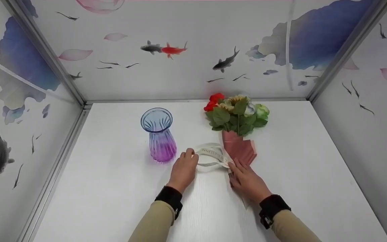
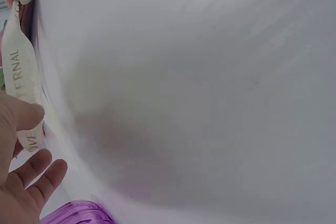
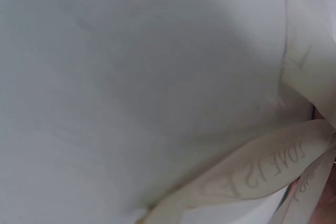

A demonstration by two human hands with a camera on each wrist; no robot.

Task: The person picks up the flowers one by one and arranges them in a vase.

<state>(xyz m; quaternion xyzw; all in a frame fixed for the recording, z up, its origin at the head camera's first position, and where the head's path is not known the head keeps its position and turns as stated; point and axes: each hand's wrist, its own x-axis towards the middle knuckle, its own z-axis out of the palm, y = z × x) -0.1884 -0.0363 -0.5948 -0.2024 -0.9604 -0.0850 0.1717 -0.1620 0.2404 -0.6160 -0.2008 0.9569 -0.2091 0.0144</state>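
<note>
A bouquet of artificial-looking flowers in dusty-pink wrapping lies on the table, its red, yellow, white and green blooms toward the back wall. Round the wrapping is a cream ribbon with printed lettering, looped out to the left. My left hand pinches the end of that loop; in the left wrist view the thumb lies over the ribbon. My right hand grips the lower wrapping beside the ribbon's knot, partly covering it. The right wrist view shows the ribbon close up, with that hand mostly out of frame.
A ribbed glass vase, blue at the rim and purple at the base, stands upright just left of my left hand. White panels printed with fish and petals enclose the white table at the back and both sides.
</note>
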